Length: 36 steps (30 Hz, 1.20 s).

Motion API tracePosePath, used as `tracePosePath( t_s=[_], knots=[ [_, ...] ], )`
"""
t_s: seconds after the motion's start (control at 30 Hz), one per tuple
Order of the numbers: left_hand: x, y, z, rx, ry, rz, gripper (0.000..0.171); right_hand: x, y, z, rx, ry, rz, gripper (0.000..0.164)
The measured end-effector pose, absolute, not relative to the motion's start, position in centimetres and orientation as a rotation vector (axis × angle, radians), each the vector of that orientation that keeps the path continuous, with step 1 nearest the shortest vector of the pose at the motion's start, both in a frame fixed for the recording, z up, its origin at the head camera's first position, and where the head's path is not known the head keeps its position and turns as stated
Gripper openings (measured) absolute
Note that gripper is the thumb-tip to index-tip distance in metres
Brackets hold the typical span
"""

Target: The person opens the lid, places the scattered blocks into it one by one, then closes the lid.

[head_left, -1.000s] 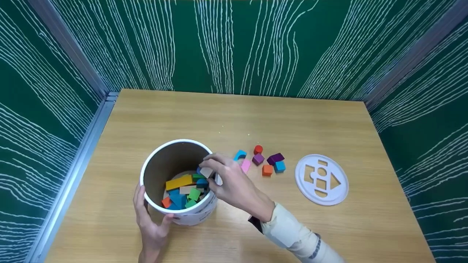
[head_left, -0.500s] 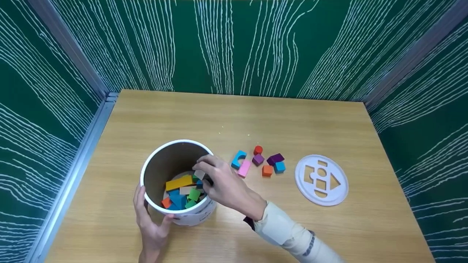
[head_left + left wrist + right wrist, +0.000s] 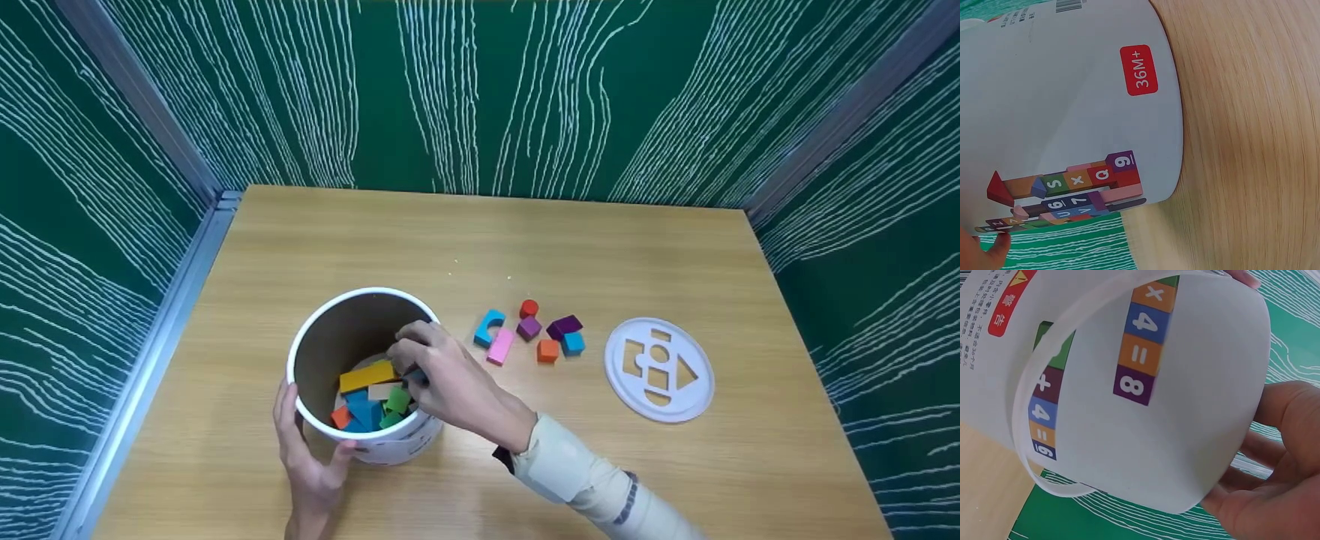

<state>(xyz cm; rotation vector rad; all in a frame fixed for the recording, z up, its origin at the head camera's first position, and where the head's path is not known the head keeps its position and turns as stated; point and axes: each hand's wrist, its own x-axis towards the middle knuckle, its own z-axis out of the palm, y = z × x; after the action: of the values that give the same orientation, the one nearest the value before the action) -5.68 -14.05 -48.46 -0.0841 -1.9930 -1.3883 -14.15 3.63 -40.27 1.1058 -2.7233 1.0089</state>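
Observation:
A white cylindrical bucket (image 3: 397,448) stands uncovered, colourful wooden blocks inside. My left hand (image 3: 311,469) holds its near left side from outside, thumb at the front and fingers along the wall. My right hand (image 3: 454,379) reaches over the right rim, fingers bent inside above the blocks. Whether a block is between those fingers is hidden. Below the hand show a yellow block (image 3: 366,376), a blue triangular block (image 3: 366,412) and a green block (image 3: 397,400). In the right wrist view, the right hand (image 3: 1275,478) is at the rim, fingertips out of sight behind the wall.
Right of the bucket lie several loose blocks, among them a blue arch block (image 3: 488,328), a pink block (image 3: 501,346) and an orange cube (image 3: 547,350). Farther right lies a white lid (image 3: 701,375) with shaped cutouts. Green panels surround the wooden table (image 3: 360,240).
My right hand has moved left and deeper into the bucket. The pale block seen between its fingers earlier is out of sight now. The left hand has stayed in place.

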Motion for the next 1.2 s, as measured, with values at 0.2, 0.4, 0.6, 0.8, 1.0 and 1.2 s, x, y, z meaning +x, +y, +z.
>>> tracePosePath(
  t_s=[0.2, 0.4, 0.6, 0.8, 1.0, 1.2],
  knots=[
    [-5.6, -13.9, -48.0, -0.045, -2.016, -1.381, 0.079, -14.2, 3.4, -40.1, 1.095, -2.75, 1.035, 0.031],
    [-5.9, -14.6, -49.8, -0.023, -2.039, -1.376, 0.081, -14.1, 3.5, -40.0, 1.09, -2.753, 1.052, 0.03],
    [-6.3, -15.3, -51.6, -0.047, -2.032, -1.366, 0.085, -14.1, 3.7, -39.8, 1.094, -2.74, 1.074, 0.027],
    [-6.4, -15.3, -51.7, -0.105, -2.003, -1.379, 0.087, -14.2, 4.2, -39.3, 1.063, -2.711, 1.067, 0.027],
    [-6.3, -15.3, -51.6, -0.091, -2.012, -1.387, 0.085, -14.5, 5.1, -39.0, 1.02, -2.662, 1.095, 0.024],
    [-6.2, -15.2, -51.5, -0.058, -2.04, -1.376, 0.084, -14.9, 6.4, -39.3, 0.942, -2.649, 1.108, 0.021]
  ],
)
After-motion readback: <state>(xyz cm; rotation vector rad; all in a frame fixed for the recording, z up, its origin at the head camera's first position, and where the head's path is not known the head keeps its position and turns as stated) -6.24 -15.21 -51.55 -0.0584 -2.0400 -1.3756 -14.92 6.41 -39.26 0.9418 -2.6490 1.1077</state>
